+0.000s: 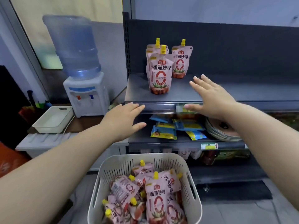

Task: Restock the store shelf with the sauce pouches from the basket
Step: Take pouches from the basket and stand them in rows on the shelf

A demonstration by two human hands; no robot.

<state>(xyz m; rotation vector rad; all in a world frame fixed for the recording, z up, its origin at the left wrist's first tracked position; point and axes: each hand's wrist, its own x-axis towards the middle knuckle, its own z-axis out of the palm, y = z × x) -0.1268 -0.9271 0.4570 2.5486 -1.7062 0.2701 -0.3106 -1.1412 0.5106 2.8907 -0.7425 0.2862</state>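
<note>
Three pink sauce pouches with yellow caps stand upright at the left end of the grey shelf [226,92]: a front pouch [160,75], one right behind it [150,51] and a third [181,62] further back to the right. A white slotted basket [100,183] below holds several more pouches [157,196]. My left hand [124,120] hovers with fingers straight by the shelf's front left corner, holding nothing. My right hand [212,97] is spread flat over the shelf's front edge, to the right of the front pouch, also holding nothing.
A water dispenser [85,88] with a blue bottle stands left of the shelf, beside a white tray [53,118]. The lower shelf carries blue-and-yellow packets [174,128] and a stack of round flat items [223,130]. More goods sit on the shelf below that.
</note>
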